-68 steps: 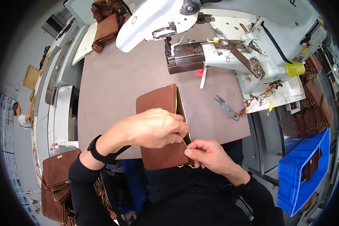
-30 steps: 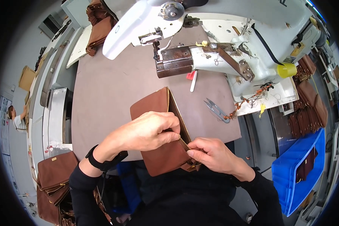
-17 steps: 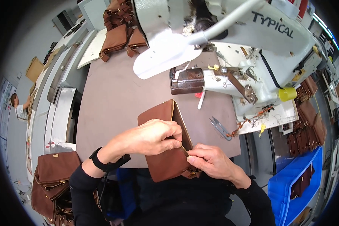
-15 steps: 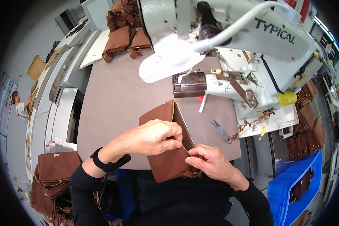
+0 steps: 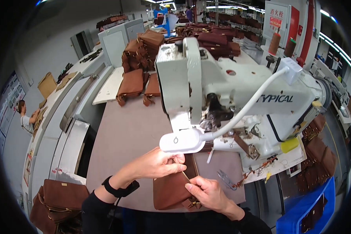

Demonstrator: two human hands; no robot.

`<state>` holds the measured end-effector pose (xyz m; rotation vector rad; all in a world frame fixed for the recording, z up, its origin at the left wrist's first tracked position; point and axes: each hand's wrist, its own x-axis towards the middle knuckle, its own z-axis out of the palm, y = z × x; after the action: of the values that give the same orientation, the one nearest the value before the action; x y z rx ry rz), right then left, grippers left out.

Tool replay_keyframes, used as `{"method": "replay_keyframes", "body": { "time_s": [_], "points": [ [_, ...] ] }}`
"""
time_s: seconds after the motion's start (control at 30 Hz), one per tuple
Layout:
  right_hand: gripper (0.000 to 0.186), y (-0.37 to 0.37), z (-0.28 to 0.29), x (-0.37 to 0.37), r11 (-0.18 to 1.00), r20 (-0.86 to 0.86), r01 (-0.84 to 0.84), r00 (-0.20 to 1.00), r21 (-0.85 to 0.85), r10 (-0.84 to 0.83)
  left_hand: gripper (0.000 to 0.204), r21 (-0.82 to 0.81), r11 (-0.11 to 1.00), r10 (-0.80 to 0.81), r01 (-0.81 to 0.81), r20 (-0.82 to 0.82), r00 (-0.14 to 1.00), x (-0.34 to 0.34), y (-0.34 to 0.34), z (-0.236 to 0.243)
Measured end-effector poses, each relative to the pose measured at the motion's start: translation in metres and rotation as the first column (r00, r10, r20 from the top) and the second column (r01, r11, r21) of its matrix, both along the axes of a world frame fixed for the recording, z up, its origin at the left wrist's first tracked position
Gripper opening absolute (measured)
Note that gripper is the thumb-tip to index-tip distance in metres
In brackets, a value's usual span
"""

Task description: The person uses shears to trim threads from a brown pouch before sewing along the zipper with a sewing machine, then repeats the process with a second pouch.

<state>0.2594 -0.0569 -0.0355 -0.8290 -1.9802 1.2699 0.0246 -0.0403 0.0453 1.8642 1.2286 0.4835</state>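
Note:
A brown leather bag [image 5: 168, 193] is held between my two hands over the table's near side. My left hand [image 5: 156, 163] grips its upper edge between thumb and fingers, and the lamp head hides part of those fingertips. Lower and to the right, my right hand [image 5: 210, 192] pinches the same edge. A small strap end with gold-coloured metal hangs at the bag's lower right corner. Just beyond my hands stands a white sewing machine [image 5: 232, 84], with a white lamp [image 5: 183, 141] on a bent arm in front of it. Thread snips [image 5: 226, 179] lie right of the bag.
Brown bags are piled at the lower left [image 5: 64, 195] and beyond the table [image 5: 130, 84]. To the right are hanging brown pieces [image 5: 318, 154] and a blue bin [image 5: 308, 208]. Thread spools [image 5: 274, 43] stand behind the machine. A person [image 5: 26, 119] works at the far left.
The view has tipped upward, showing more of the sewing machine and the room behind. Both hands keep hold of the bag, whose top now lies partly behind the lamp.

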Motion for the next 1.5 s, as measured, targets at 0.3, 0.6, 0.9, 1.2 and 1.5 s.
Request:
{"method": "replay_keyframes", "body": {
  "time_s": [0.3, 0.6, 0.9, 1.2, 1.5],
  "points": [
    [0.020, 0.025, 0.004, -0.005, 0.998, -0.049, 0.038, 0.998, -0.044, -0.040, 0.042, 0.565, 0.741, 0.285, -0.363, 0.225, 0.932, 0.028, 0.024, -0.029],
    [0.018, 0.036, -0.010, 0.002, 0.987, -0.074, -0.036, 0.997, -0.159, 0.024, 0.011, 0.536, 0.826, 0.143, -0.172, 0.094, 0.985, 0.009, 0.015, -0.042],
    [0.018, 0.036, -0.017, -0.007, 0.974, -0.108, -0.100, 0.991, -0.201, 0.080, 0.033, 0.163, 0.941, 0.239, -0.297, 0.301, 0.923, -0.019, 0.017, -0.057],
    [0.019, 0.054, 0.003, -0.002, 0.993, -0.094, -0.026, 0.995, -0.114, 0.015, 0.024, 0.011, 0.967, 0.234, -0.254, 0.353, 0.906, -0.013, 0.033, -0.044],
    [0.017, 0.057, -0.001, -0.025, 0.979, -0.271, 0.122, 0.949, -0.162, -0.163, 0.021, 0.143, 0.953, 0.220, -0.267, 0.277, 0.935, -0.020, 0.049, -0.003]
  ]
}}
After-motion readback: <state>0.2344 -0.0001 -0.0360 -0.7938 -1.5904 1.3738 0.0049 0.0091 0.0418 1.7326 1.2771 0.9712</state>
